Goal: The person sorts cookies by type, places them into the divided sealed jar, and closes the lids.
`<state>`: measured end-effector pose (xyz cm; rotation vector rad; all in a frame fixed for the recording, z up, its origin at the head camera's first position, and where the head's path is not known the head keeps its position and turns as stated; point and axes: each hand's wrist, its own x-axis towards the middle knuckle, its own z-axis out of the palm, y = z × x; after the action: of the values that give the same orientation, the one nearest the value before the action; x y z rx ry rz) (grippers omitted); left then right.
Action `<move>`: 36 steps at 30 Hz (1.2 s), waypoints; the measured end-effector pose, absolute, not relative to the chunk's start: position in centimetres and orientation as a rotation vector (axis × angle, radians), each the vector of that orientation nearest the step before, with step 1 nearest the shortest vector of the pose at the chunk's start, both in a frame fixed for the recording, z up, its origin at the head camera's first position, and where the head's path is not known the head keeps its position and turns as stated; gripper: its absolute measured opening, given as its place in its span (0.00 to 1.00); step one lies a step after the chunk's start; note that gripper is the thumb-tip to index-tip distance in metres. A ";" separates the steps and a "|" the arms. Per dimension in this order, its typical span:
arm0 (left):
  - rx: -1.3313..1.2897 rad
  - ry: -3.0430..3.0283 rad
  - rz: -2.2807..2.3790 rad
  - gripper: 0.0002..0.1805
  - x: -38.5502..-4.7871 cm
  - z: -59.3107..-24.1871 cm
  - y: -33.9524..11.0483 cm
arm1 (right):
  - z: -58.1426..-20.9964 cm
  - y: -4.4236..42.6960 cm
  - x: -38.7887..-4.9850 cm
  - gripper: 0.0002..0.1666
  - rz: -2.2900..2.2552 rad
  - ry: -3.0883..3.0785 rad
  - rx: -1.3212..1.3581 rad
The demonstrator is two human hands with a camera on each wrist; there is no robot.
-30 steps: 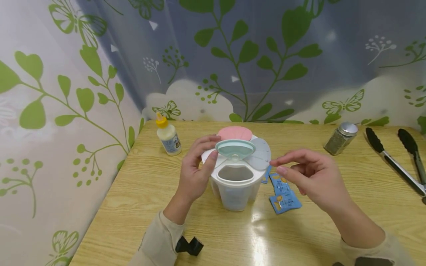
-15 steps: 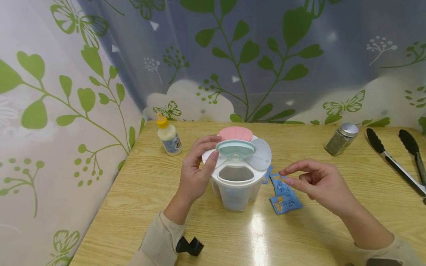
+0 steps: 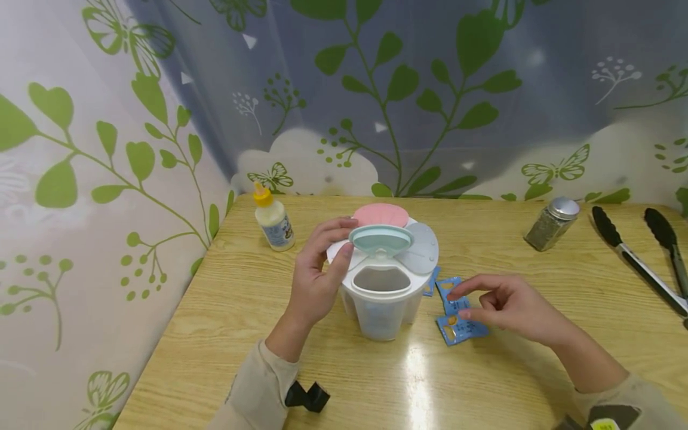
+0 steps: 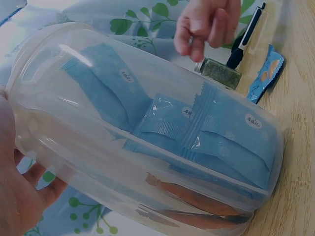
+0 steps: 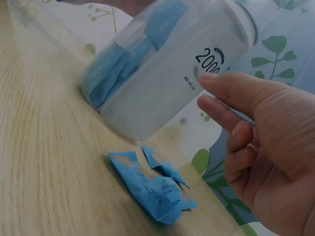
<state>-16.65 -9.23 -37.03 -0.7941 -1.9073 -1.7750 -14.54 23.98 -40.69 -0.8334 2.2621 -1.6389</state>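
Observation:
My left hand [image 3: 322,263] grips the rim of a clear storage container [image 3: 378,319] with a white top, thumb in front and fingers behind. Its mint green flap [image 3: 381,240] is raised above an opening; the pink flap [image 3: 381,215] and grey flap [image 3: 420,251] lie flat. Through the wall, the left wrist view shows several blue snack packets [image 4: 231,132] and brown-wrapped ones [image 4: 197,199] inside. Over the loose blue packets [image 3: 464,330] on the table hovers my right hand [image 3: 518,307], thumb and index finger apart, other fingers curled, holding nothing.
A bottle with a yellow cap [image 3: 275,226] stands at the back left of the wooden table [image 3: 226,352]. Farther right are a jar of dried herbs [image 3: 550,226] with a silver lid and black-tipped tongs [image 3: 645,272]. Patterned curtains [image 3: 419,107] border the table.
My right hand has moved away from the container's edge, down and slightly right, to over the blue packets. The left hand and container have stayed in place.

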 end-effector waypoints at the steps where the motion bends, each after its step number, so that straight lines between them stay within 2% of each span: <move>1: -0.793 -1.910 -1.773 0.12 -16.7 -37.1 -9.2 | -40.9 24.0 -14.7 0.17 -1.626 2.245 -0.847; 12: -0.784 -1.924 -1.762 0.12 -16.8 -37.1 -9.2 | -43.1 24.3 -15.4 0.23 -1.367 2.239 -0.913; 20: -0.786 -1.931 -1.757 0.11 -16.8 -37.1 -9.2 | -44.0 24.1 -15.2 0.23 -1.269 2.327 -0.935; 29: -0.782 -1.939 -1.751 0.11 -16.7 -37.1 -9.2 | -43.3 23.4 -14.8 0.21 -1.067 2.517 -1.030; 36: -0.782 -1.933 -1.758 0.11 -16.7 -37.1 -9.2 | -42.7 23.2 -14.6 0.23 -0.973 2.575 -0.999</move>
<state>-16.72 -9.21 -37.11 -0.7822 -1.9329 -1.7579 -14.60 23.20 -42.72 -0.9990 2.5752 -0.9726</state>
